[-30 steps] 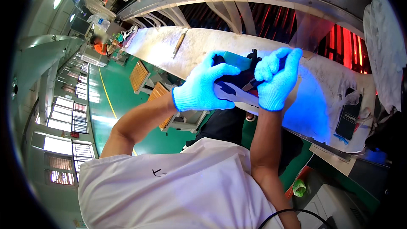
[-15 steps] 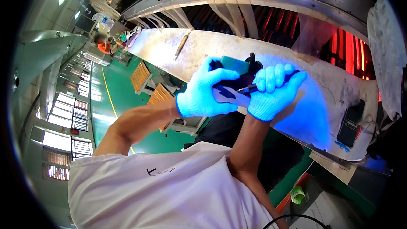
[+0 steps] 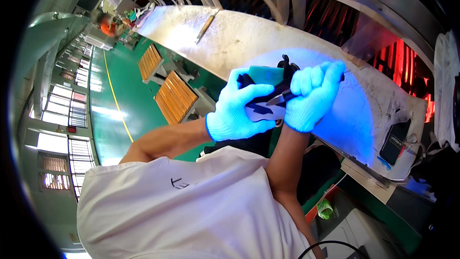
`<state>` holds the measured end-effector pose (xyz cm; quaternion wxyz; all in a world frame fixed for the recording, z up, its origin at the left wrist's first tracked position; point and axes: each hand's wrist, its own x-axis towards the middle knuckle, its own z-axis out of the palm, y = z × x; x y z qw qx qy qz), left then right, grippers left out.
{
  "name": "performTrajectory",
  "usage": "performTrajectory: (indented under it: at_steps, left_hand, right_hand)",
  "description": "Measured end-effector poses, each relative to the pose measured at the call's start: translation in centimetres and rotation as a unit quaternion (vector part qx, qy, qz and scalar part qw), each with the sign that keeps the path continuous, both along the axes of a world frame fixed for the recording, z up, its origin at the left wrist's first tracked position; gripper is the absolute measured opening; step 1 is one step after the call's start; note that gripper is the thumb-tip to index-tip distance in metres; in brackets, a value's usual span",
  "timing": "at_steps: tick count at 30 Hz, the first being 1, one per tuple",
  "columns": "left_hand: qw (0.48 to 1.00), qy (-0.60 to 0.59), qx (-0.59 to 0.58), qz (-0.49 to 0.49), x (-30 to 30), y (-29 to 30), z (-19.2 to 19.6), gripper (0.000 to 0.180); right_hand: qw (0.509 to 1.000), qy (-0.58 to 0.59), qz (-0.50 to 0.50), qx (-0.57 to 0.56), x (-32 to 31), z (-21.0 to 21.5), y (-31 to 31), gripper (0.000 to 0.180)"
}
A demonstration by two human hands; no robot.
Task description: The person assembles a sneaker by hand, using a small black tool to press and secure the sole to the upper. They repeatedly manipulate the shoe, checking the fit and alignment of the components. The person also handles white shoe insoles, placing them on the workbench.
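Observation:
My left hand (image 3: 238, 108), in a knitted glove tinted blue by the light, grips a black and white shoe (image 3: 261, 109) from its left side, thumb and fingers spread around it. A teal block, apparently a shoe last (image 3: 266, 75), shows in the top of the shoe. My right hand (image 3: 314, 97), gloved alike, is closed around the dark handle of a knife (image 3: 276, 100). Its short pointed blade lies against or just over the shoe, pointing left; whether it touches cannot be told. Part of the shoe is hidden behind my hands.
Beneath my hands runs a long pale bench (image 3: 235, 33). A wooden-handled tool (image 3: 205, 29) lies on its far-left part, a dark phone (image 3: 395, 141) at right. Beyond glows a red-lit heater opening (image 3: 400, 62) behind clear strips. Wooden-topped stands (image 3: 176, 97) and another person (image 3: 106, 26) are at left.
My right hand has tilted more upright, and more of the knife blade shows over the shoe. The shoe has turned slightly in my left hand. The whole view has shifted a little.

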<state>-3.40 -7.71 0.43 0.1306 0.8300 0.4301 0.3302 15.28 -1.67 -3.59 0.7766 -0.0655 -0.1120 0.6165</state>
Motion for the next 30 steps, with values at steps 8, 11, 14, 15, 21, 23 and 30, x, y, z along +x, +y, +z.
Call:
performTrajectory:
  at_steps: [8, 11, 14, 15, 21, 23, 30]
  left_hand:
    - [1.0, -0.013, 0.011, 0.017, -0.3, -0.8, -0.2, 0.08]
    - [0.998, -0.033, -0.013, 0.053, -0.5, -1.2, -1.5, 0.084]
    - [0.99, -0.041, -0.106, 0.083, -1.4, 0.3, -1.1, 0.086]
    - [0.982, -0.05, -0.151, 0.103, -1.9, 0.8, -0.9, 0.085]
    - [0.919, -0.233, -0.302, 0.097, -4.3, 0.7, -5.7, 0.089]
    - [0.948, -0.15, -0.251, 0.13, -4.5, 0.7, -5.8, 0.086]
    - [0.985, -0.023, -0.145, 0.09, -5.6, 2.5, -5.0, 0.077]
  right_hand:
    - [0.993, -0.05, 0.021, -0.108, -0.1, 2.3, 0.1, 0.045]
    - [0.968, -0.164, -0.044, -0.183, -2.0, 3.7, 0.2, 0.043]
    - [0.978, -0.105, -0.021, -0.178, -2.8, 3.0, 2.4, 0.041]
    - [0.983, -0.074, -0.004, -0.171, -2.8, 2.2, 3.3, 0.041]
    - [0.94, -0.224, -0.011, -0.256, 0.9, 0.5, 4.8, 0.047]
    - [0.911, -0.263, -0.016, -0.317, 0.0, 0.6, 4.9, 0.048]
    - [0.863, -0.309, -0.021, -0.399, -1.6, 1.9, 6.6, 0.06]
